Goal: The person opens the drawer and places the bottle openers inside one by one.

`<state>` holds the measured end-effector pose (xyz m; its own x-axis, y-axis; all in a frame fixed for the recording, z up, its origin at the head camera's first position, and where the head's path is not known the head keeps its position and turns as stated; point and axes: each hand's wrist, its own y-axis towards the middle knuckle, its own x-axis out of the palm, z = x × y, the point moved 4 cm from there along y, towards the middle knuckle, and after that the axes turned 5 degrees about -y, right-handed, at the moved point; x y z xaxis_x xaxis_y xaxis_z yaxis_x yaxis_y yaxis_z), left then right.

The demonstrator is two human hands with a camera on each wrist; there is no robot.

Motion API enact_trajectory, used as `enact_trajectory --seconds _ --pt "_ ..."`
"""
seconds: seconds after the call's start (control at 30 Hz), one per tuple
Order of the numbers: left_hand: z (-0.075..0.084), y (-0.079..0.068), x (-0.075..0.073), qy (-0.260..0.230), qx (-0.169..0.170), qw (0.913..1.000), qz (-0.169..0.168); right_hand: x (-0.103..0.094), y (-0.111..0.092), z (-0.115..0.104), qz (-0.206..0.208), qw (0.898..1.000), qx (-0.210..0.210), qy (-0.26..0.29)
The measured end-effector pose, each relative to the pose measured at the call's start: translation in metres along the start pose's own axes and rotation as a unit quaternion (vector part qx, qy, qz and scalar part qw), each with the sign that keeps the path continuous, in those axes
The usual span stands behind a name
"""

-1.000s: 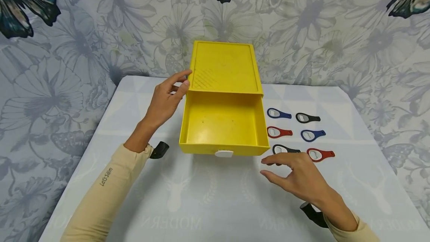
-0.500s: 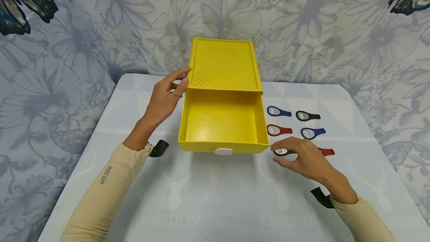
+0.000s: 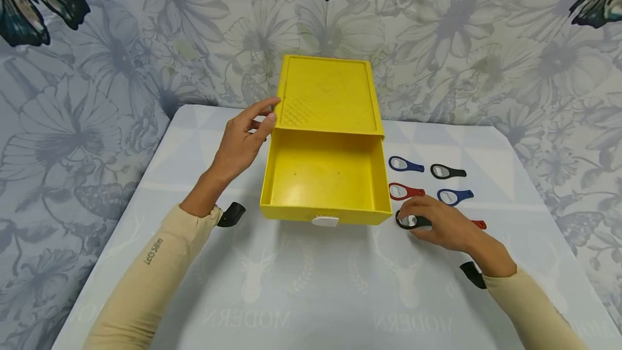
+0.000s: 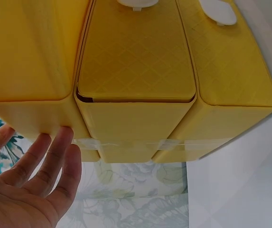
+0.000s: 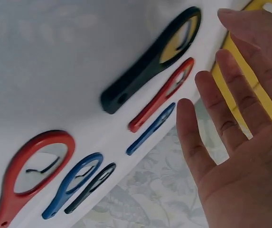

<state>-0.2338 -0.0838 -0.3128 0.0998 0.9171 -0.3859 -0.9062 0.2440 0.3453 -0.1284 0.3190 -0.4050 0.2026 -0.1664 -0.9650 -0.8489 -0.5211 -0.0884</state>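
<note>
A yellow drawer box (image 3: 330,93) stands at the middle of the table, its top drawer (image 3: 323,215) pulled out with nothing inside. My left hand (image 3: 238,142) rests its fingertips on the box's left side, fingers loosely extended. At the right, my right hand (image 3: 449,226) hovers over a black bottle opener (image 3: 406,222), its thumb and fingers apart around the handle. In the right wrist view that black bottle opener (image 5: 138,71) lies flat on the table, apart from the spread fingers (image 5: 216,104). Part of the front red bottle opener (image 3: 479,224) is hidden by the hand.
More bottle openers lie in two columns right of the box: blue (image 3: 405,165), black (image 3: 448,172), red (image 3: 405,192) and blue (image 3: 454,196). Two lower drawers with white handles (image 4: 219,12) show in the left wrist view. A flower-patterned wall (image 3: 437,42) stands behind the table.
My right hand has moved right and forward from beside the drawer's front corner to over the front black bottle opener. My left hand stays at the box's side.
</note>
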Motion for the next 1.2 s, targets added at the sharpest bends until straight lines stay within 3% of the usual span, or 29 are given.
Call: enact_trajectory --seconds 0.37,0.87,1.2 --pt "0.001 -0.001 0.001 0.002 -0.001 1.0 -0.002 0.015 0.002 0.017 -0.027 0.999 0.02 -0.017" --pt "-0.001 -0.001 -0.002 -0.001 0.001 1.0 0.0 0.016 0.01 0.019 -0.049 0.999 0.014 0.003" --pt "0.0 -0.001 -0.001 -0.007 -0.012 0.9999 -0.007 0.019 0.014 0.021 -0.078 0.996 0.045 -0.007"
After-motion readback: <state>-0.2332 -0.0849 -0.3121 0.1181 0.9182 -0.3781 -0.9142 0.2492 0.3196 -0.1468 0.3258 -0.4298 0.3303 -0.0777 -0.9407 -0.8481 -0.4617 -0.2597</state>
